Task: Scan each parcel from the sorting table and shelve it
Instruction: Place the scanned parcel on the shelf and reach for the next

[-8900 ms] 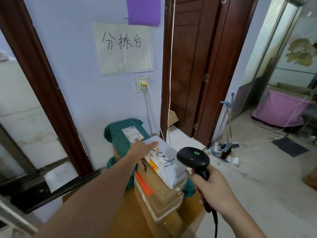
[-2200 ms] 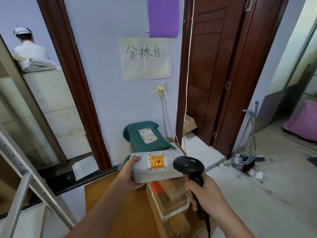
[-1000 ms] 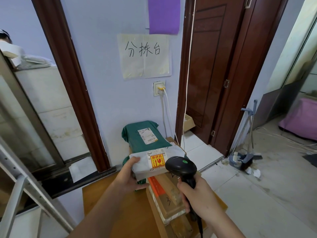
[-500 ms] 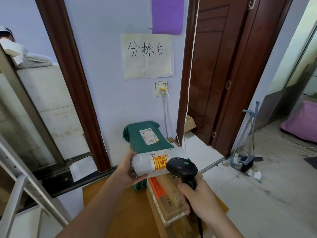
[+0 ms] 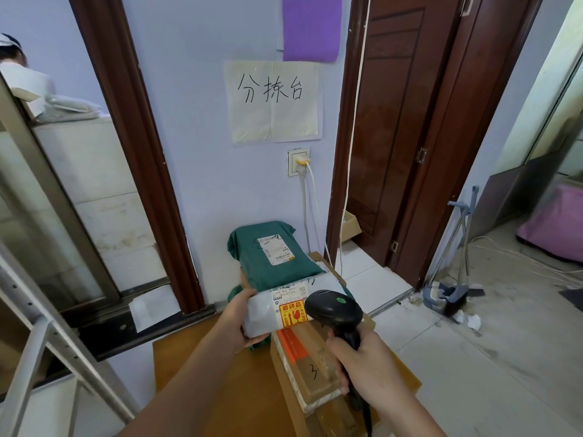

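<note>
Parcel (image 5: pixel 268 313), grey-white mailer, held off the tabletop (image 5: pixel 202 357) with its label and orange fragile sticker (image 5: pixel 293 313) tipped up toward the person, presumably so the barcode faces the scanner. Left hand (image 5: pixel 240 323) clamps its left end, thumb on top, fingers curled beneath. Scanner (image 5: pixel 334 309), black with a green dot, sits just beside the sticker, head overlapping the parcel's right end; right hand (image 5: pixel 366 361) is wrapped tight round the grip, cord trailing down. Whether the trigger is pressed, cannot tell.

Below: stack of cardboard boxes (image 5: pixel 312 367) with orange tape, a "3" inked on one. Behind: green bag (image 5: pixel 271 257) with its own label, leaning at the wall. Above: handwritten paper sign (image 5: pixel 273 100), wall socket (image 5: pixel 298 160). No shelf clearly in view. Judgement: scan in hand, shelving not yet begun.
</note>
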{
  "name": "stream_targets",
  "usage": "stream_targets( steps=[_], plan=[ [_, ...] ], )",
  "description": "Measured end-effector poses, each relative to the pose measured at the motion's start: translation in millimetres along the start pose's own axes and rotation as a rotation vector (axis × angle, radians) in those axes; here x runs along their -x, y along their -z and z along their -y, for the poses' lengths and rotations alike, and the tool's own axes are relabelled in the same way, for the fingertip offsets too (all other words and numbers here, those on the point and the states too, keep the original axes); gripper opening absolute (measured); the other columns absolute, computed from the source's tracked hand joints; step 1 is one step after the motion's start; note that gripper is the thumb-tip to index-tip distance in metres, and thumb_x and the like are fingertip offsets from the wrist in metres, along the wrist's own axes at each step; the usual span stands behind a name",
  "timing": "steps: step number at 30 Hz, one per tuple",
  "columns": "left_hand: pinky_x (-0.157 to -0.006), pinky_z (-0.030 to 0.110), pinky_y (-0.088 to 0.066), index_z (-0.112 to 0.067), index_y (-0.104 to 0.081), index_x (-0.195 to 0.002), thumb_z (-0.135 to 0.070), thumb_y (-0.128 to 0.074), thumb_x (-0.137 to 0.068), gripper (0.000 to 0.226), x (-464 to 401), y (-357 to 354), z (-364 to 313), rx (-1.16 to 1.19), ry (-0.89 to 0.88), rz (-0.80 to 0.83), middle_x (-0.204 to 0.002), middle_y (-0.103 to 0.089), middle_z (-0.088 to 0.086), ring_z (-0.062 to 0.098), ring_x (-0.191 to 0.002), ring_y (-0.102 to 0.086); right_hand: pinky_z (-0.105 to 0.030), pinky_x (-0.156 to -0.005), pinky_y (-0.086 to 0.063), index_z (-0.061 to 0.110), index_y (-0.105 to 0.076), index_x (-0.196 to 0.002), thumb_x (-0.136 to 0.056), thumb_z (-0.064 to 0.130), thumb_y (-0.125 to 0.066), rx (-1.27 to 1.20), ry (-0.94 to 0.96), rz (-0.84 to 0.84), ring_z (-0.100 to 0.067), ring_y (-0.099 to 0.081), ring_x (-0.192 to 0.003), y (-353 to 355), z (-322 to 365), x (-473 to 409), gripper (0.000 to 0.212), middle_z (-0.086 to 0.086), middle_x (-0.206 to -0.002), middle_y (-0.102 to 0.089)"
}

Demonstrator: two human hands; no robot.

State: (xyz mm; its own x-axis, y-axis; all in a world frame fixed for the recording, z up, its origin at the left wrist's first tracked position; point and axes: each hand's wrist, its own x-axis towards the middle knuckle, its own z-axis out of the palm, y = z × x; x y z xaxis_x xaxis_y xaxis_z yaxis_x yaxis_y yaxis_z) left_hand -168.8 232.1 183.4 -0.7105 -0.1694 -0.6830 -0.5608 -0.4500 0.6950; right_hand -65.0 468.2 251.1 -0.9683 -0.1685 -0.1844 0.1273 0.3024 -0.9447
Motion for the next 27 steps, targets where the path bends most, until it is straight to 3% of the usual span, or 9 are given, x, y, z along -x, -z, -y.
stream_targets(
  steps=[3, 7, 11, 15, 19, 27],
  plan=[
    [-0.070, 0.042, -0.062, -0.011, -0.066, -0.121, -0.035, -0.064, -0.097, 0.034, -3, 2, 1, 0.014, -0.050, 0.021, -0.105, -0.078, 0.016, 0.034, -0.092, -0.076, -0.030, -0.055, -0.054, 0.011, -0.059, -0.097, -0.098, 0.016, -0.057, 0.005, 0.004, -0.004, -0.023, -0.052, -0.050, -1, 1, 1, 0.005, -0.009, -0.057, -0.054],
    [-0.080, 0.050, -0.064, -0.021, -0.057, -0.133, -0.029, -0.067, -0.097, 0.039, -4, 5, 11, 0.034, -0.310, -0.061, -0.114, -0.073, 0.014, 0.035, -0.098, -0.075, -0.030, -0.054, -0.053, 0.011, -0.058, -0.099, -0.097, 0.014, -0.057, -0.001, 0.005, -0.013, -0.022, -0.051, -0.048, -2, 2, 2, 0.004, -0.010, -0.057, -0.053],
    [-0.087, 0.053, -0.062, -0.028, -0.048, -0.144, -0.025, -0.068, -0.098, 0.050, 9, 5, 11, 0.064, -0.520, -0.063, -0.126, -0.068, 0.007, 0.030, -0.106, -0.072, -0.038, -0.058, -0.055, 0.010, -0.058, -0.098, -0.096, 0.015, -0.056, 0.015, 0.028, -0.015, -0.021, -0.051, -0.045, -5, 2, 1, 0.005, -0.011, -0.055, -0.052],
    [-0.073, 0.031, -0.064, -0.027, -0.050, -0.142, -0.020, -0.068, -0.098, 0.047, 23, -1, 0, 0.011, -0.697, -0.037, -0.125, -0.066, -0.004, 0.020, -0.105, -0.071, -0.035, -0.054, -0.052, 0.016, -0.059, -0.093, -0.096, 0.023, -0.059, -0.003, 0.077, -0.052, -0.016, -0.052, -0.044, -10, 12, 2, 0.007, -0.008, -0.057, -0.053],
    [-0.085, 0.042, -0.064, -0.026, -0.051, -0.144, -0.022, -0.071, -0.097, 0.051, 29, -6, -5, -0.022, -0.758, -0.023, -0.130, -0.066, -0.001, 0.023, -0.109, -0.071, -0.037, -0.061, -0.049, 0.018, -0.061, -0.088, -0.095, 0.022, -0.060, 0.021, 0.110, -0.081, -0.013, -0.051, -0.049, -16, 16, 3, 0.008, -0.003, -0.056, -0.055],
    [-0.085, 0.037, -0.063, -0.025, -0.048, -0.145, -0.021, -0.072, -0.096, 0.054, 33, -5, -6, 0.005, -0.821, -0.020, -0.131, -0.063, -0.003, 0.022, -0.112, -0.068, -0.034, -0.058, -0.049, 0.014, -0.059, -0.087, -0.093, 0.017, -0.058, 0.020, 0.112, -0.092, -0.012, -0.049, -0.046, -26, 15, 8, 0.007, -0.003, -0.056, -0.051]
  ],
)
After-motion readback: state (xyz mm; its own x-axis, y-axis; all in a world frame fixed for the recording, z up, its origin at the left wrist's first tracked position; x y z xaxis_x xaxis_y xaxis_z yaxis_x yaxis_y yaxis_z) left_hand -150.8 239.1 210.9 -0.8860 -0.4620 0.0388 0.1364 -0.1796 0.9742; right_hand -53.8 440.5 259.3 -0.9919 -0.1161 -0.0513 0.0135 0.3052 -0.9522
